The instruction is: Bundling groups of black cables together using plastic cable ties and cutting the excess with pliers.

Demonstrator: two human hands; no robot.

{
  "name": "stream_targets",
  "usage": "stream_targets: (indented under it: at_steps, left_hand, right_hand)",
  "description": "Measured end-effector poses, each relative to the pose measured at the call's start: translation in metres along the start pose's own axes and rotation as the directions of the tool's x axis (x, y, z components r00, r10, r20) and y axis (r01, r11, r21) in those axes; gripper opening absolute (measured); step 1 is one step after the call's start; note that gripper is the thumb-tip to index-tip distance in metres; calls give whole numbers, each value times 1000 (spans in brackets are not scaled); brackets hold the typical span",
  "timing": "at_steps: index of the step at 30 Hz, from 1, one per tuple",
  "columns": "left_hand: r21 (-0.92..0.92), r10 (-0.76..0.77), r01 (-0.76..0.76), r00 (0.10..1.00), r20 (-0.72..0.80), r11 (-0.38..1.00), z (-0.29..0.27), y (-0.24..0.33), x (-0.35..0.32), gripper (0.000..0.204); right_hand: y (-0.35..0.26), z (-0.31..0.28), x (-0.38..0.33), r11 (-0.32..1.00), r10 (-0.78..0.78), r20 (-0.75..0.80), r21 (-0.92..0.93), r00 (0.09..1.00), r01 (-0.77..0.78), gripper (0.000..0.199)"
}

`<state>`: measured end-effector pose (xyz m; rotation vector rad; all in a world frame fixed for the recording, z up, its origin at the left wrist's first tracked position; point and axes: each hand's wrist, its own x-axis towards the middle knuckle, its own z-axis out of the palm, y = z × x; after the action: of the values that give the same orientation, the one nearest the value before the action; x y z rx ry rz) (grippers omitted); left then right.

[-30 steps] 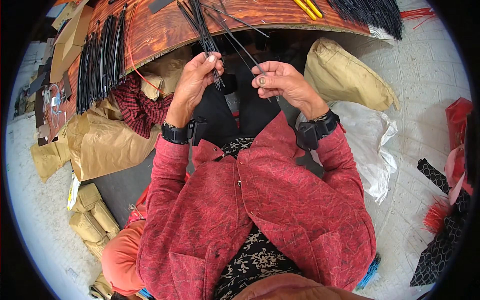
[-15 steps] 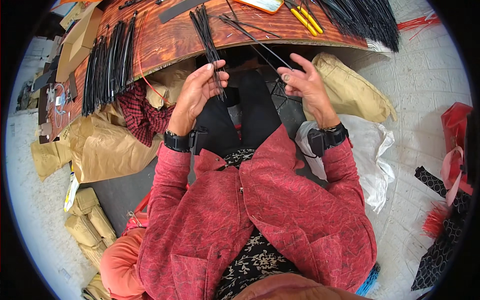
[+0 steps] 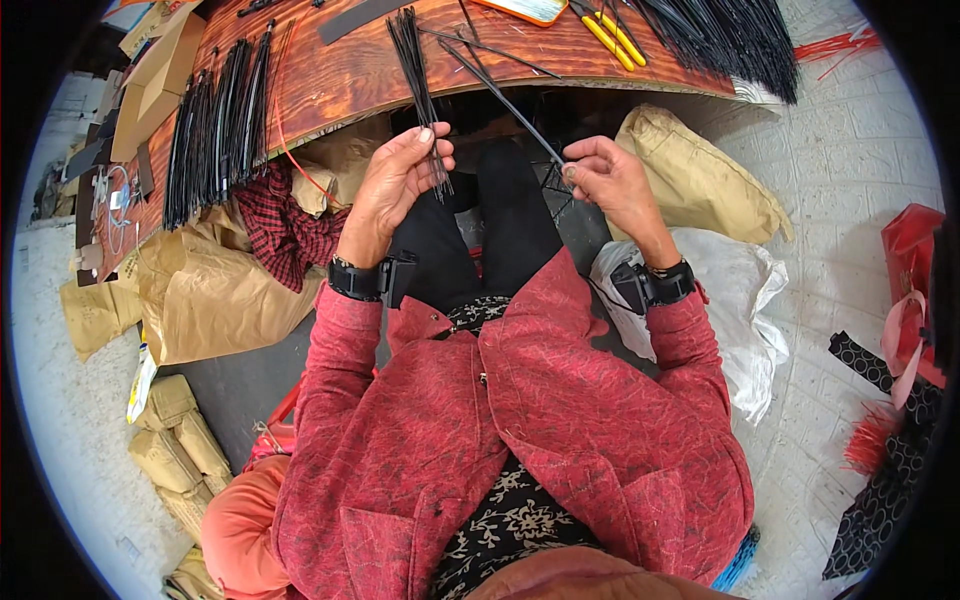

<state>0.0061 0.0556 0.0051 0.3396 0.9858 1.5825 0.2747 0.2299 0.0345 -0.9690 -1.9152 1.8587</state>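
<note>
strands [image 3: 515, 112], slim and black, lie close together with their lower ends pinched between thumb and forefinger of the right hand [image 3: 614, 187]; half a second ago they splayed beside spread fingers, so that hold looks firmer now. the left hand [image 3: 392, 182] still grasps a black bundle [image 3: 413, 75] (tips poking out below), and both lots cross the near edge of the bench [image 3: 340, 80].
</note>
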Motion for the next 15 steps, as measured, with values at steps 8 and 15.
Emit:
stream_targets:
  at_steps: [8,15]
  left_hand:
    - [32,-24,23,999,26,999,3,1,-5,37]
    - [13,-34,33,997,73,999,13,3,-6,40]
  right_hand:
    - [-21,14,5,961,97,328,213,940,-174,24]
    - [-20,40,19,875,134,275,418,952,-244,16]
